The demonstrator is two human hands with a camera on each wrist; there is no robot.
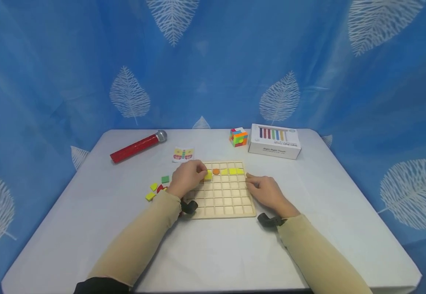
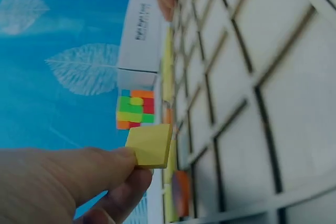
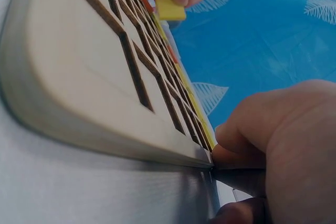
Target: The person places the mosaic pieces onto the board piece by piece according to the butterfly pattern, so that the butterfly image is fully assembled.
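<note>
My left hand [image 1: 187, 176] pinches a yellow square tile [image 2: 149, 146] between thumb and fingers, over the upper left part of a wooden grid board [image 1: 218, 194]. The tile is tilted and held clear of the grid in the left wrist view. One row near the board's far side holds an orange round piece [image 1: 216, 171] and yellow tiles [image 1: 233, 171] to its right. At the right edge of the board, my right hand [image 1: 268, 192] grips the rim with thumb and fingers. The left forearm and hand hide the board's left side.
Left of the board lie loose pieces: a green square [image 1: 165, 179], yellow tiles [image 1: 150, 196] and red ones, partly hidden. Behind stand a pattern card [image 1: 183, 154], a red microphone [image 1: 139, 146], a puzzle cube [image 1: 238, 137] and a white box [image 1: 274, 143].
</note>
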